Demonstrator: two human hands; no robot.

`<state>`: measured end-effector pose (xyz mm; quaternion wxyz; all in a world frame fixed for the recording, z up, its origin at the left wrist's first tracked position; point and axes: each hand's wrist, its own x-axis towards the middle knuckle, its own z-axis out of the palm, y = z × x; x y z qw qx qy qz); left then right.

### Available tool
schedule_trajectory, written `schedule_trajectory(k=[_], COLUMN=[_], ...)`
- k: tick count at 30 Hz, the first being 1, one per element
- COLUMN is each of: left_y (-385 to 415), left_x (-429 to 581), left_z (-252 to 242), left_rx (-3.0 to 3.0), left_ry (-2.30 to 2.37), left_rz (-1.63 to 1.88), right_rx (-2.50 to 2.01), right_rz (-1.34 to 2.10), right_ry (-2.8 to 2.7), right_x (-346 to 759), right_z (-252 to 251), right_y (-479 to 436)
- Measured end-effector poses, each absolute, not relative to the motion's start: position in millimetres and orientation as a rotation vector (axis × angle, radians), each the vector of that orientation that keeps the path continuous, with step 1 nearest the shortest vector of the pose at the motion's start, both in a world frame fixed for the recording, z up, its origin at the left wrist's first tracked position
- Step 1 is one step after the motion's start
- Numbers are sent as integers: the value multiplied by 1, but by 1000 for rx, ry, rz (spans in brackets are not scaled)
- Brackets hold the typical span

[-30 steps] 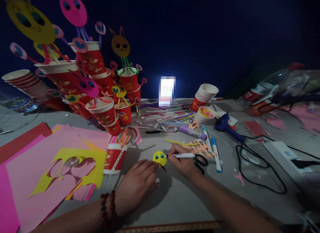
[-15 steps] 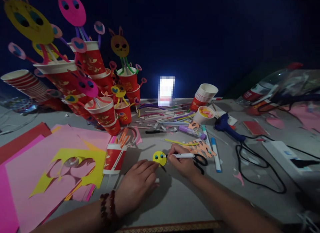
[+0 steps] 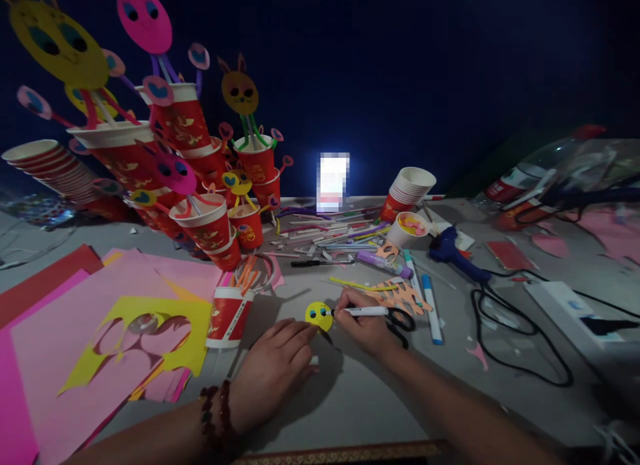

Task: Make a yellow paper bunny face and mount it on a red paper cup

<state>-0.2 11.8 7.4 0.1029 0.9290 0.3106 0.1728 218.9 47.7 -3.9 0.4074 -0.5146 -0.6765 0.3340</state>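
Note:
A small yellow paper face [image 3: 319, 314] with two blue eyes lies on the grey table. My right hand [image 3: 363, 322] is closed on a white marker pen [image 3: 364, 311], whose dark tip touches the face by its right eye. My left hand [image 3: 275, 372] rests flat on the table, its fingers stretched out and its fingertips pressing the face's lower left edge. A bead bracelet [image 3: 214, 412] circles my left wrist.
A red paper cup [image 3: 228, 316] stands left of the face, beside pink and yellow paper sheets [image 3: 125, 332]. Finished cup figures [image 3: 200, 218] crowd the back left. Black scissors [image 3: 403, 322], blue markers [image 3: 431, 305], a blue glue gun [image 3: 453, 252], cables and straws lie right and behind.
The marker's tip has shifted very slightly left on the yellow face. My left hand has stayed still.

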Motion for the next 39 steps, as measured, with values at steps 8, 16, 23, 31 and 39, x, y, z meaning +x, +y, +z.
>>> schedule_trajectory(k=[8,16,23,31,39], left_y=[12,11,12,11,12], left_x=[0,0,0,-1,-1], left_z=[8,6,6,6,3], left_rx=[2753,2752,2754,2744,2753], left_ry=[916,930,924,933,923], left_rz=[522,498,516,514,495], right_rx=[-1300,-1291,-1301,-1293,-1258], right_rz=[813,818,835,826,856], right_ry=[-1651,-1667,-1683,-1677,-1684], right_x=[219,219,219,219,219], right_z=[-3,-4,-4,-6,-3], right_y=[48,48,47,48,48])
